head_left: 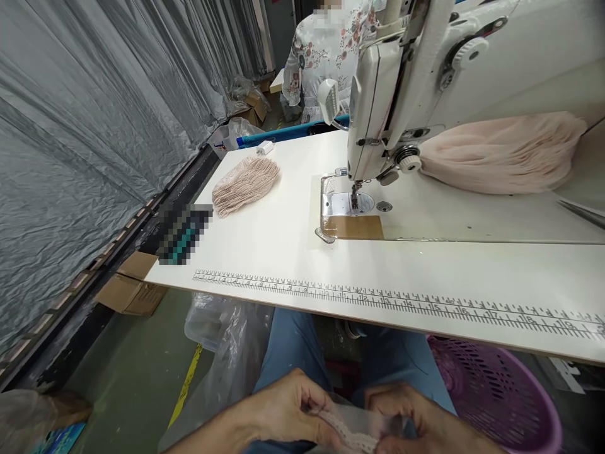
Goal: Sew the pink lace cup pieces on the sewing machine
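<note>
Above my lap, my left hand [295,410] pinches a pale lace-edged sheer fabric piece [348,430]. The other side of that fabric is gripped by my right hand [409,419], so a short stretch of lace trim shows between the two hands. Its lower part runs out of the picture. Both hands are below the front edge of the white sewing table [283,252]. On the table stands a white sewing machine [373,107], its presser foot [354,198] over the metal needle plate with no fabric under it.
A bundle of beige lace pieces [246,184] lies at the table's left. Pink sheer fabric [501,154] rests under the machine arm. A purple basket [505,397] stands at lower right, a cardboard box [130,290] at left. A person in a floral top [326,57] is behind the table.
</note>
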Tool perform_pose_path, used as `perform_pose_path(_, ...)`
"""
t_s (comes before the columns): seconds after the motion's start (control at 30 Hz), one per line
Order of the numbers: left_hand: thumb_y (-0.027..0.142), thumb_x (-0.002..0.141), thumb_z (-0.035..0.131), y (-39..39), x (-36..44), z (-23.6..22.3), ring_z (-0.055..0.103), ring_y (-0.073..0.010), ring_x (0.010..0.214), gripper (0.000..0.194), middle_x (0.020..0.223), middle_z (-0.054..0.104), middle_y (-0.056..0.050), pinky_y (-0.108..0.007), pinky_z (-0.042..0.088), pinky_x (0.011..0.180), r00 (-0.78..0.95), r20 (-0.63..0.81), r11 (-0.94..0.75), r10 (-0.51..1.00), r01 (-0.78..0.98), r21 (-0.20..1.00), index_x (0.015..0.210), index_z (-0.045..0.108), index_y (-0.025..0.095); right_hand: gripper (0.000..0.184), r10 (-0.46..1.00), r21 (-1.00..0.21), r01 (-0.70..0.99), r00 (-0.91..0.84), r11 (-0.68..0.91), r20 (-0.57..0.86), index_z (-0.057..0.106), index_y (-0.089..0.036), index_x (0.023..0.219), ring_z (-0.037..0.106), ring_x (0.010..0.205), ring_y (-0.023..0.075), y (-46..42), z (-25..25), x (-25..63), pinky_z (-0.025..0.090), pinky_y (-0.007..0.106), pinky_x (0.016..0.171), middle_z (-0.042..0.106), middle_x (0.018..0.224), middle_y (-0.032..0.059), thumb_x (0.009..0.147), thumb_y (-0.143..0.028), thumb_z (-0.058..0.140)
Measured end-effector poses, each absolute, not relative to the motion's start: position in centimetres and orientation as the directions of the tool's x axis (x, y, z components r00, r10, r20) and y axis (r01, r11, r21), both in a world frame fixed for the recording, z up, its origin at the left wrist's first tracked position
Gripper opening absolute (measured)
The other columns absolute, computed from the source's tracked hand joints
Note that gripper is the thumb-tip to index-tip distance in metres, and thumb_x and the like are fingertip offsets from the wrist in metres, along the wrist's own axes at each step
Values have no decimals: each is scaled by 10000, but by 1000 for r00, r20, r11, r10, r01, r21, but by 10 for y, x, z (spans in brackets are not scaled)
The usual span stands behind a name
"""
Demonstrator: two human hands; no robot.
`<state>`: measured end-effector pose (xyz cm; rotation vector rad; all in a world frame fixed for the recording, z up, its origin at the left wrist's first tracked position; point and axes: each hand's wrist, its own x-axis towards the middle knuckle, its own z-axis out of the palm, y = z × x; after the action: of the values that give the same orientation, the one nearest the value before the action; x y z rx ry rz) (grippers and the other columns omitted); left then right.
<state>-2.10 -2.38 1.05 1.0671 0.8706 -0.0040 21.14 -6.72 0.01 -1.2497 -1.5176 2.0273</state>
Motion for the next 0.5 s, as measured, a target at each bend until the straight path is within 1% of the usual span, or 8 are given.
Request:
perform_pose_path(0.1, 602, 509, 820, -23, -16, 12, 385, -67, 551, 587, 583, 536, 22, -176, 329, 543, 670, -634, 531, 387, 400, 747, 866, 769, 139, 203, 667, -889, 223, -594, -401, -450, 551, -192, 619, 434, 676, 133, -64, 5, 207, 305, 238, 615, 461, 688, -29, 671, -364, 647)
perform_pose_path(0.2, 601, 479, 828, -25, -9, 11, 405, -75, 545, 566, 572, 557, 15, -189, 351, 556, 641, -652, 563, 405, 387, 730, 814, 775, 148, 185, 665, -881, 228, -586, -414, -464, 556, -187, 608, 442, 689, 136, -64, 8, 206, 304, 239, 627, 473, 682, -28, 674, -334, 648)
perform_pose_path(0.3, 576, 446, 849, -27, -7, 7, 447, -90, 552, 536, 579, 594, -8, -206, 380, 578, 596, -682, 595, 424, 384, 706, 746, 775, 139, 173, 665, -880, 232, -584, -413, -466, 584, -189, 629, 460, 699, 143, -66, 7, 208, 325, 245, 640, 483, 691, -27, 660, -337, 667)
perform_pose_path(0.4, 534, 427, 871, -27, -12, 5, 484, -99, 555, 500, 592, 625, -25, -214, 405, 593, 554, -719, 648, 419, 372, 665, 715, 771, 138, 115, 682, -881, 276, -558, -385, -473, 627, -190, 667, 500, 738, 157, -68, 6, 209, 368, 255, 669, 509, 737, -21, 631, -284, 681)
perform_pose_path(0.5, 499, 457, 878, -25, -20, 9, 518, -97, 578, 458, 627, 656, -34, -202, 422, 609, 566, -717, 653, 407, 368, 662, 726, 771, 144, 76, 718, -885, 330, -522, -328, -460, 651, -187, 670, 525, 742, 165, -70, 5, 208, 395, 260, 668, 532, 729, -12, 657, -261, 650)
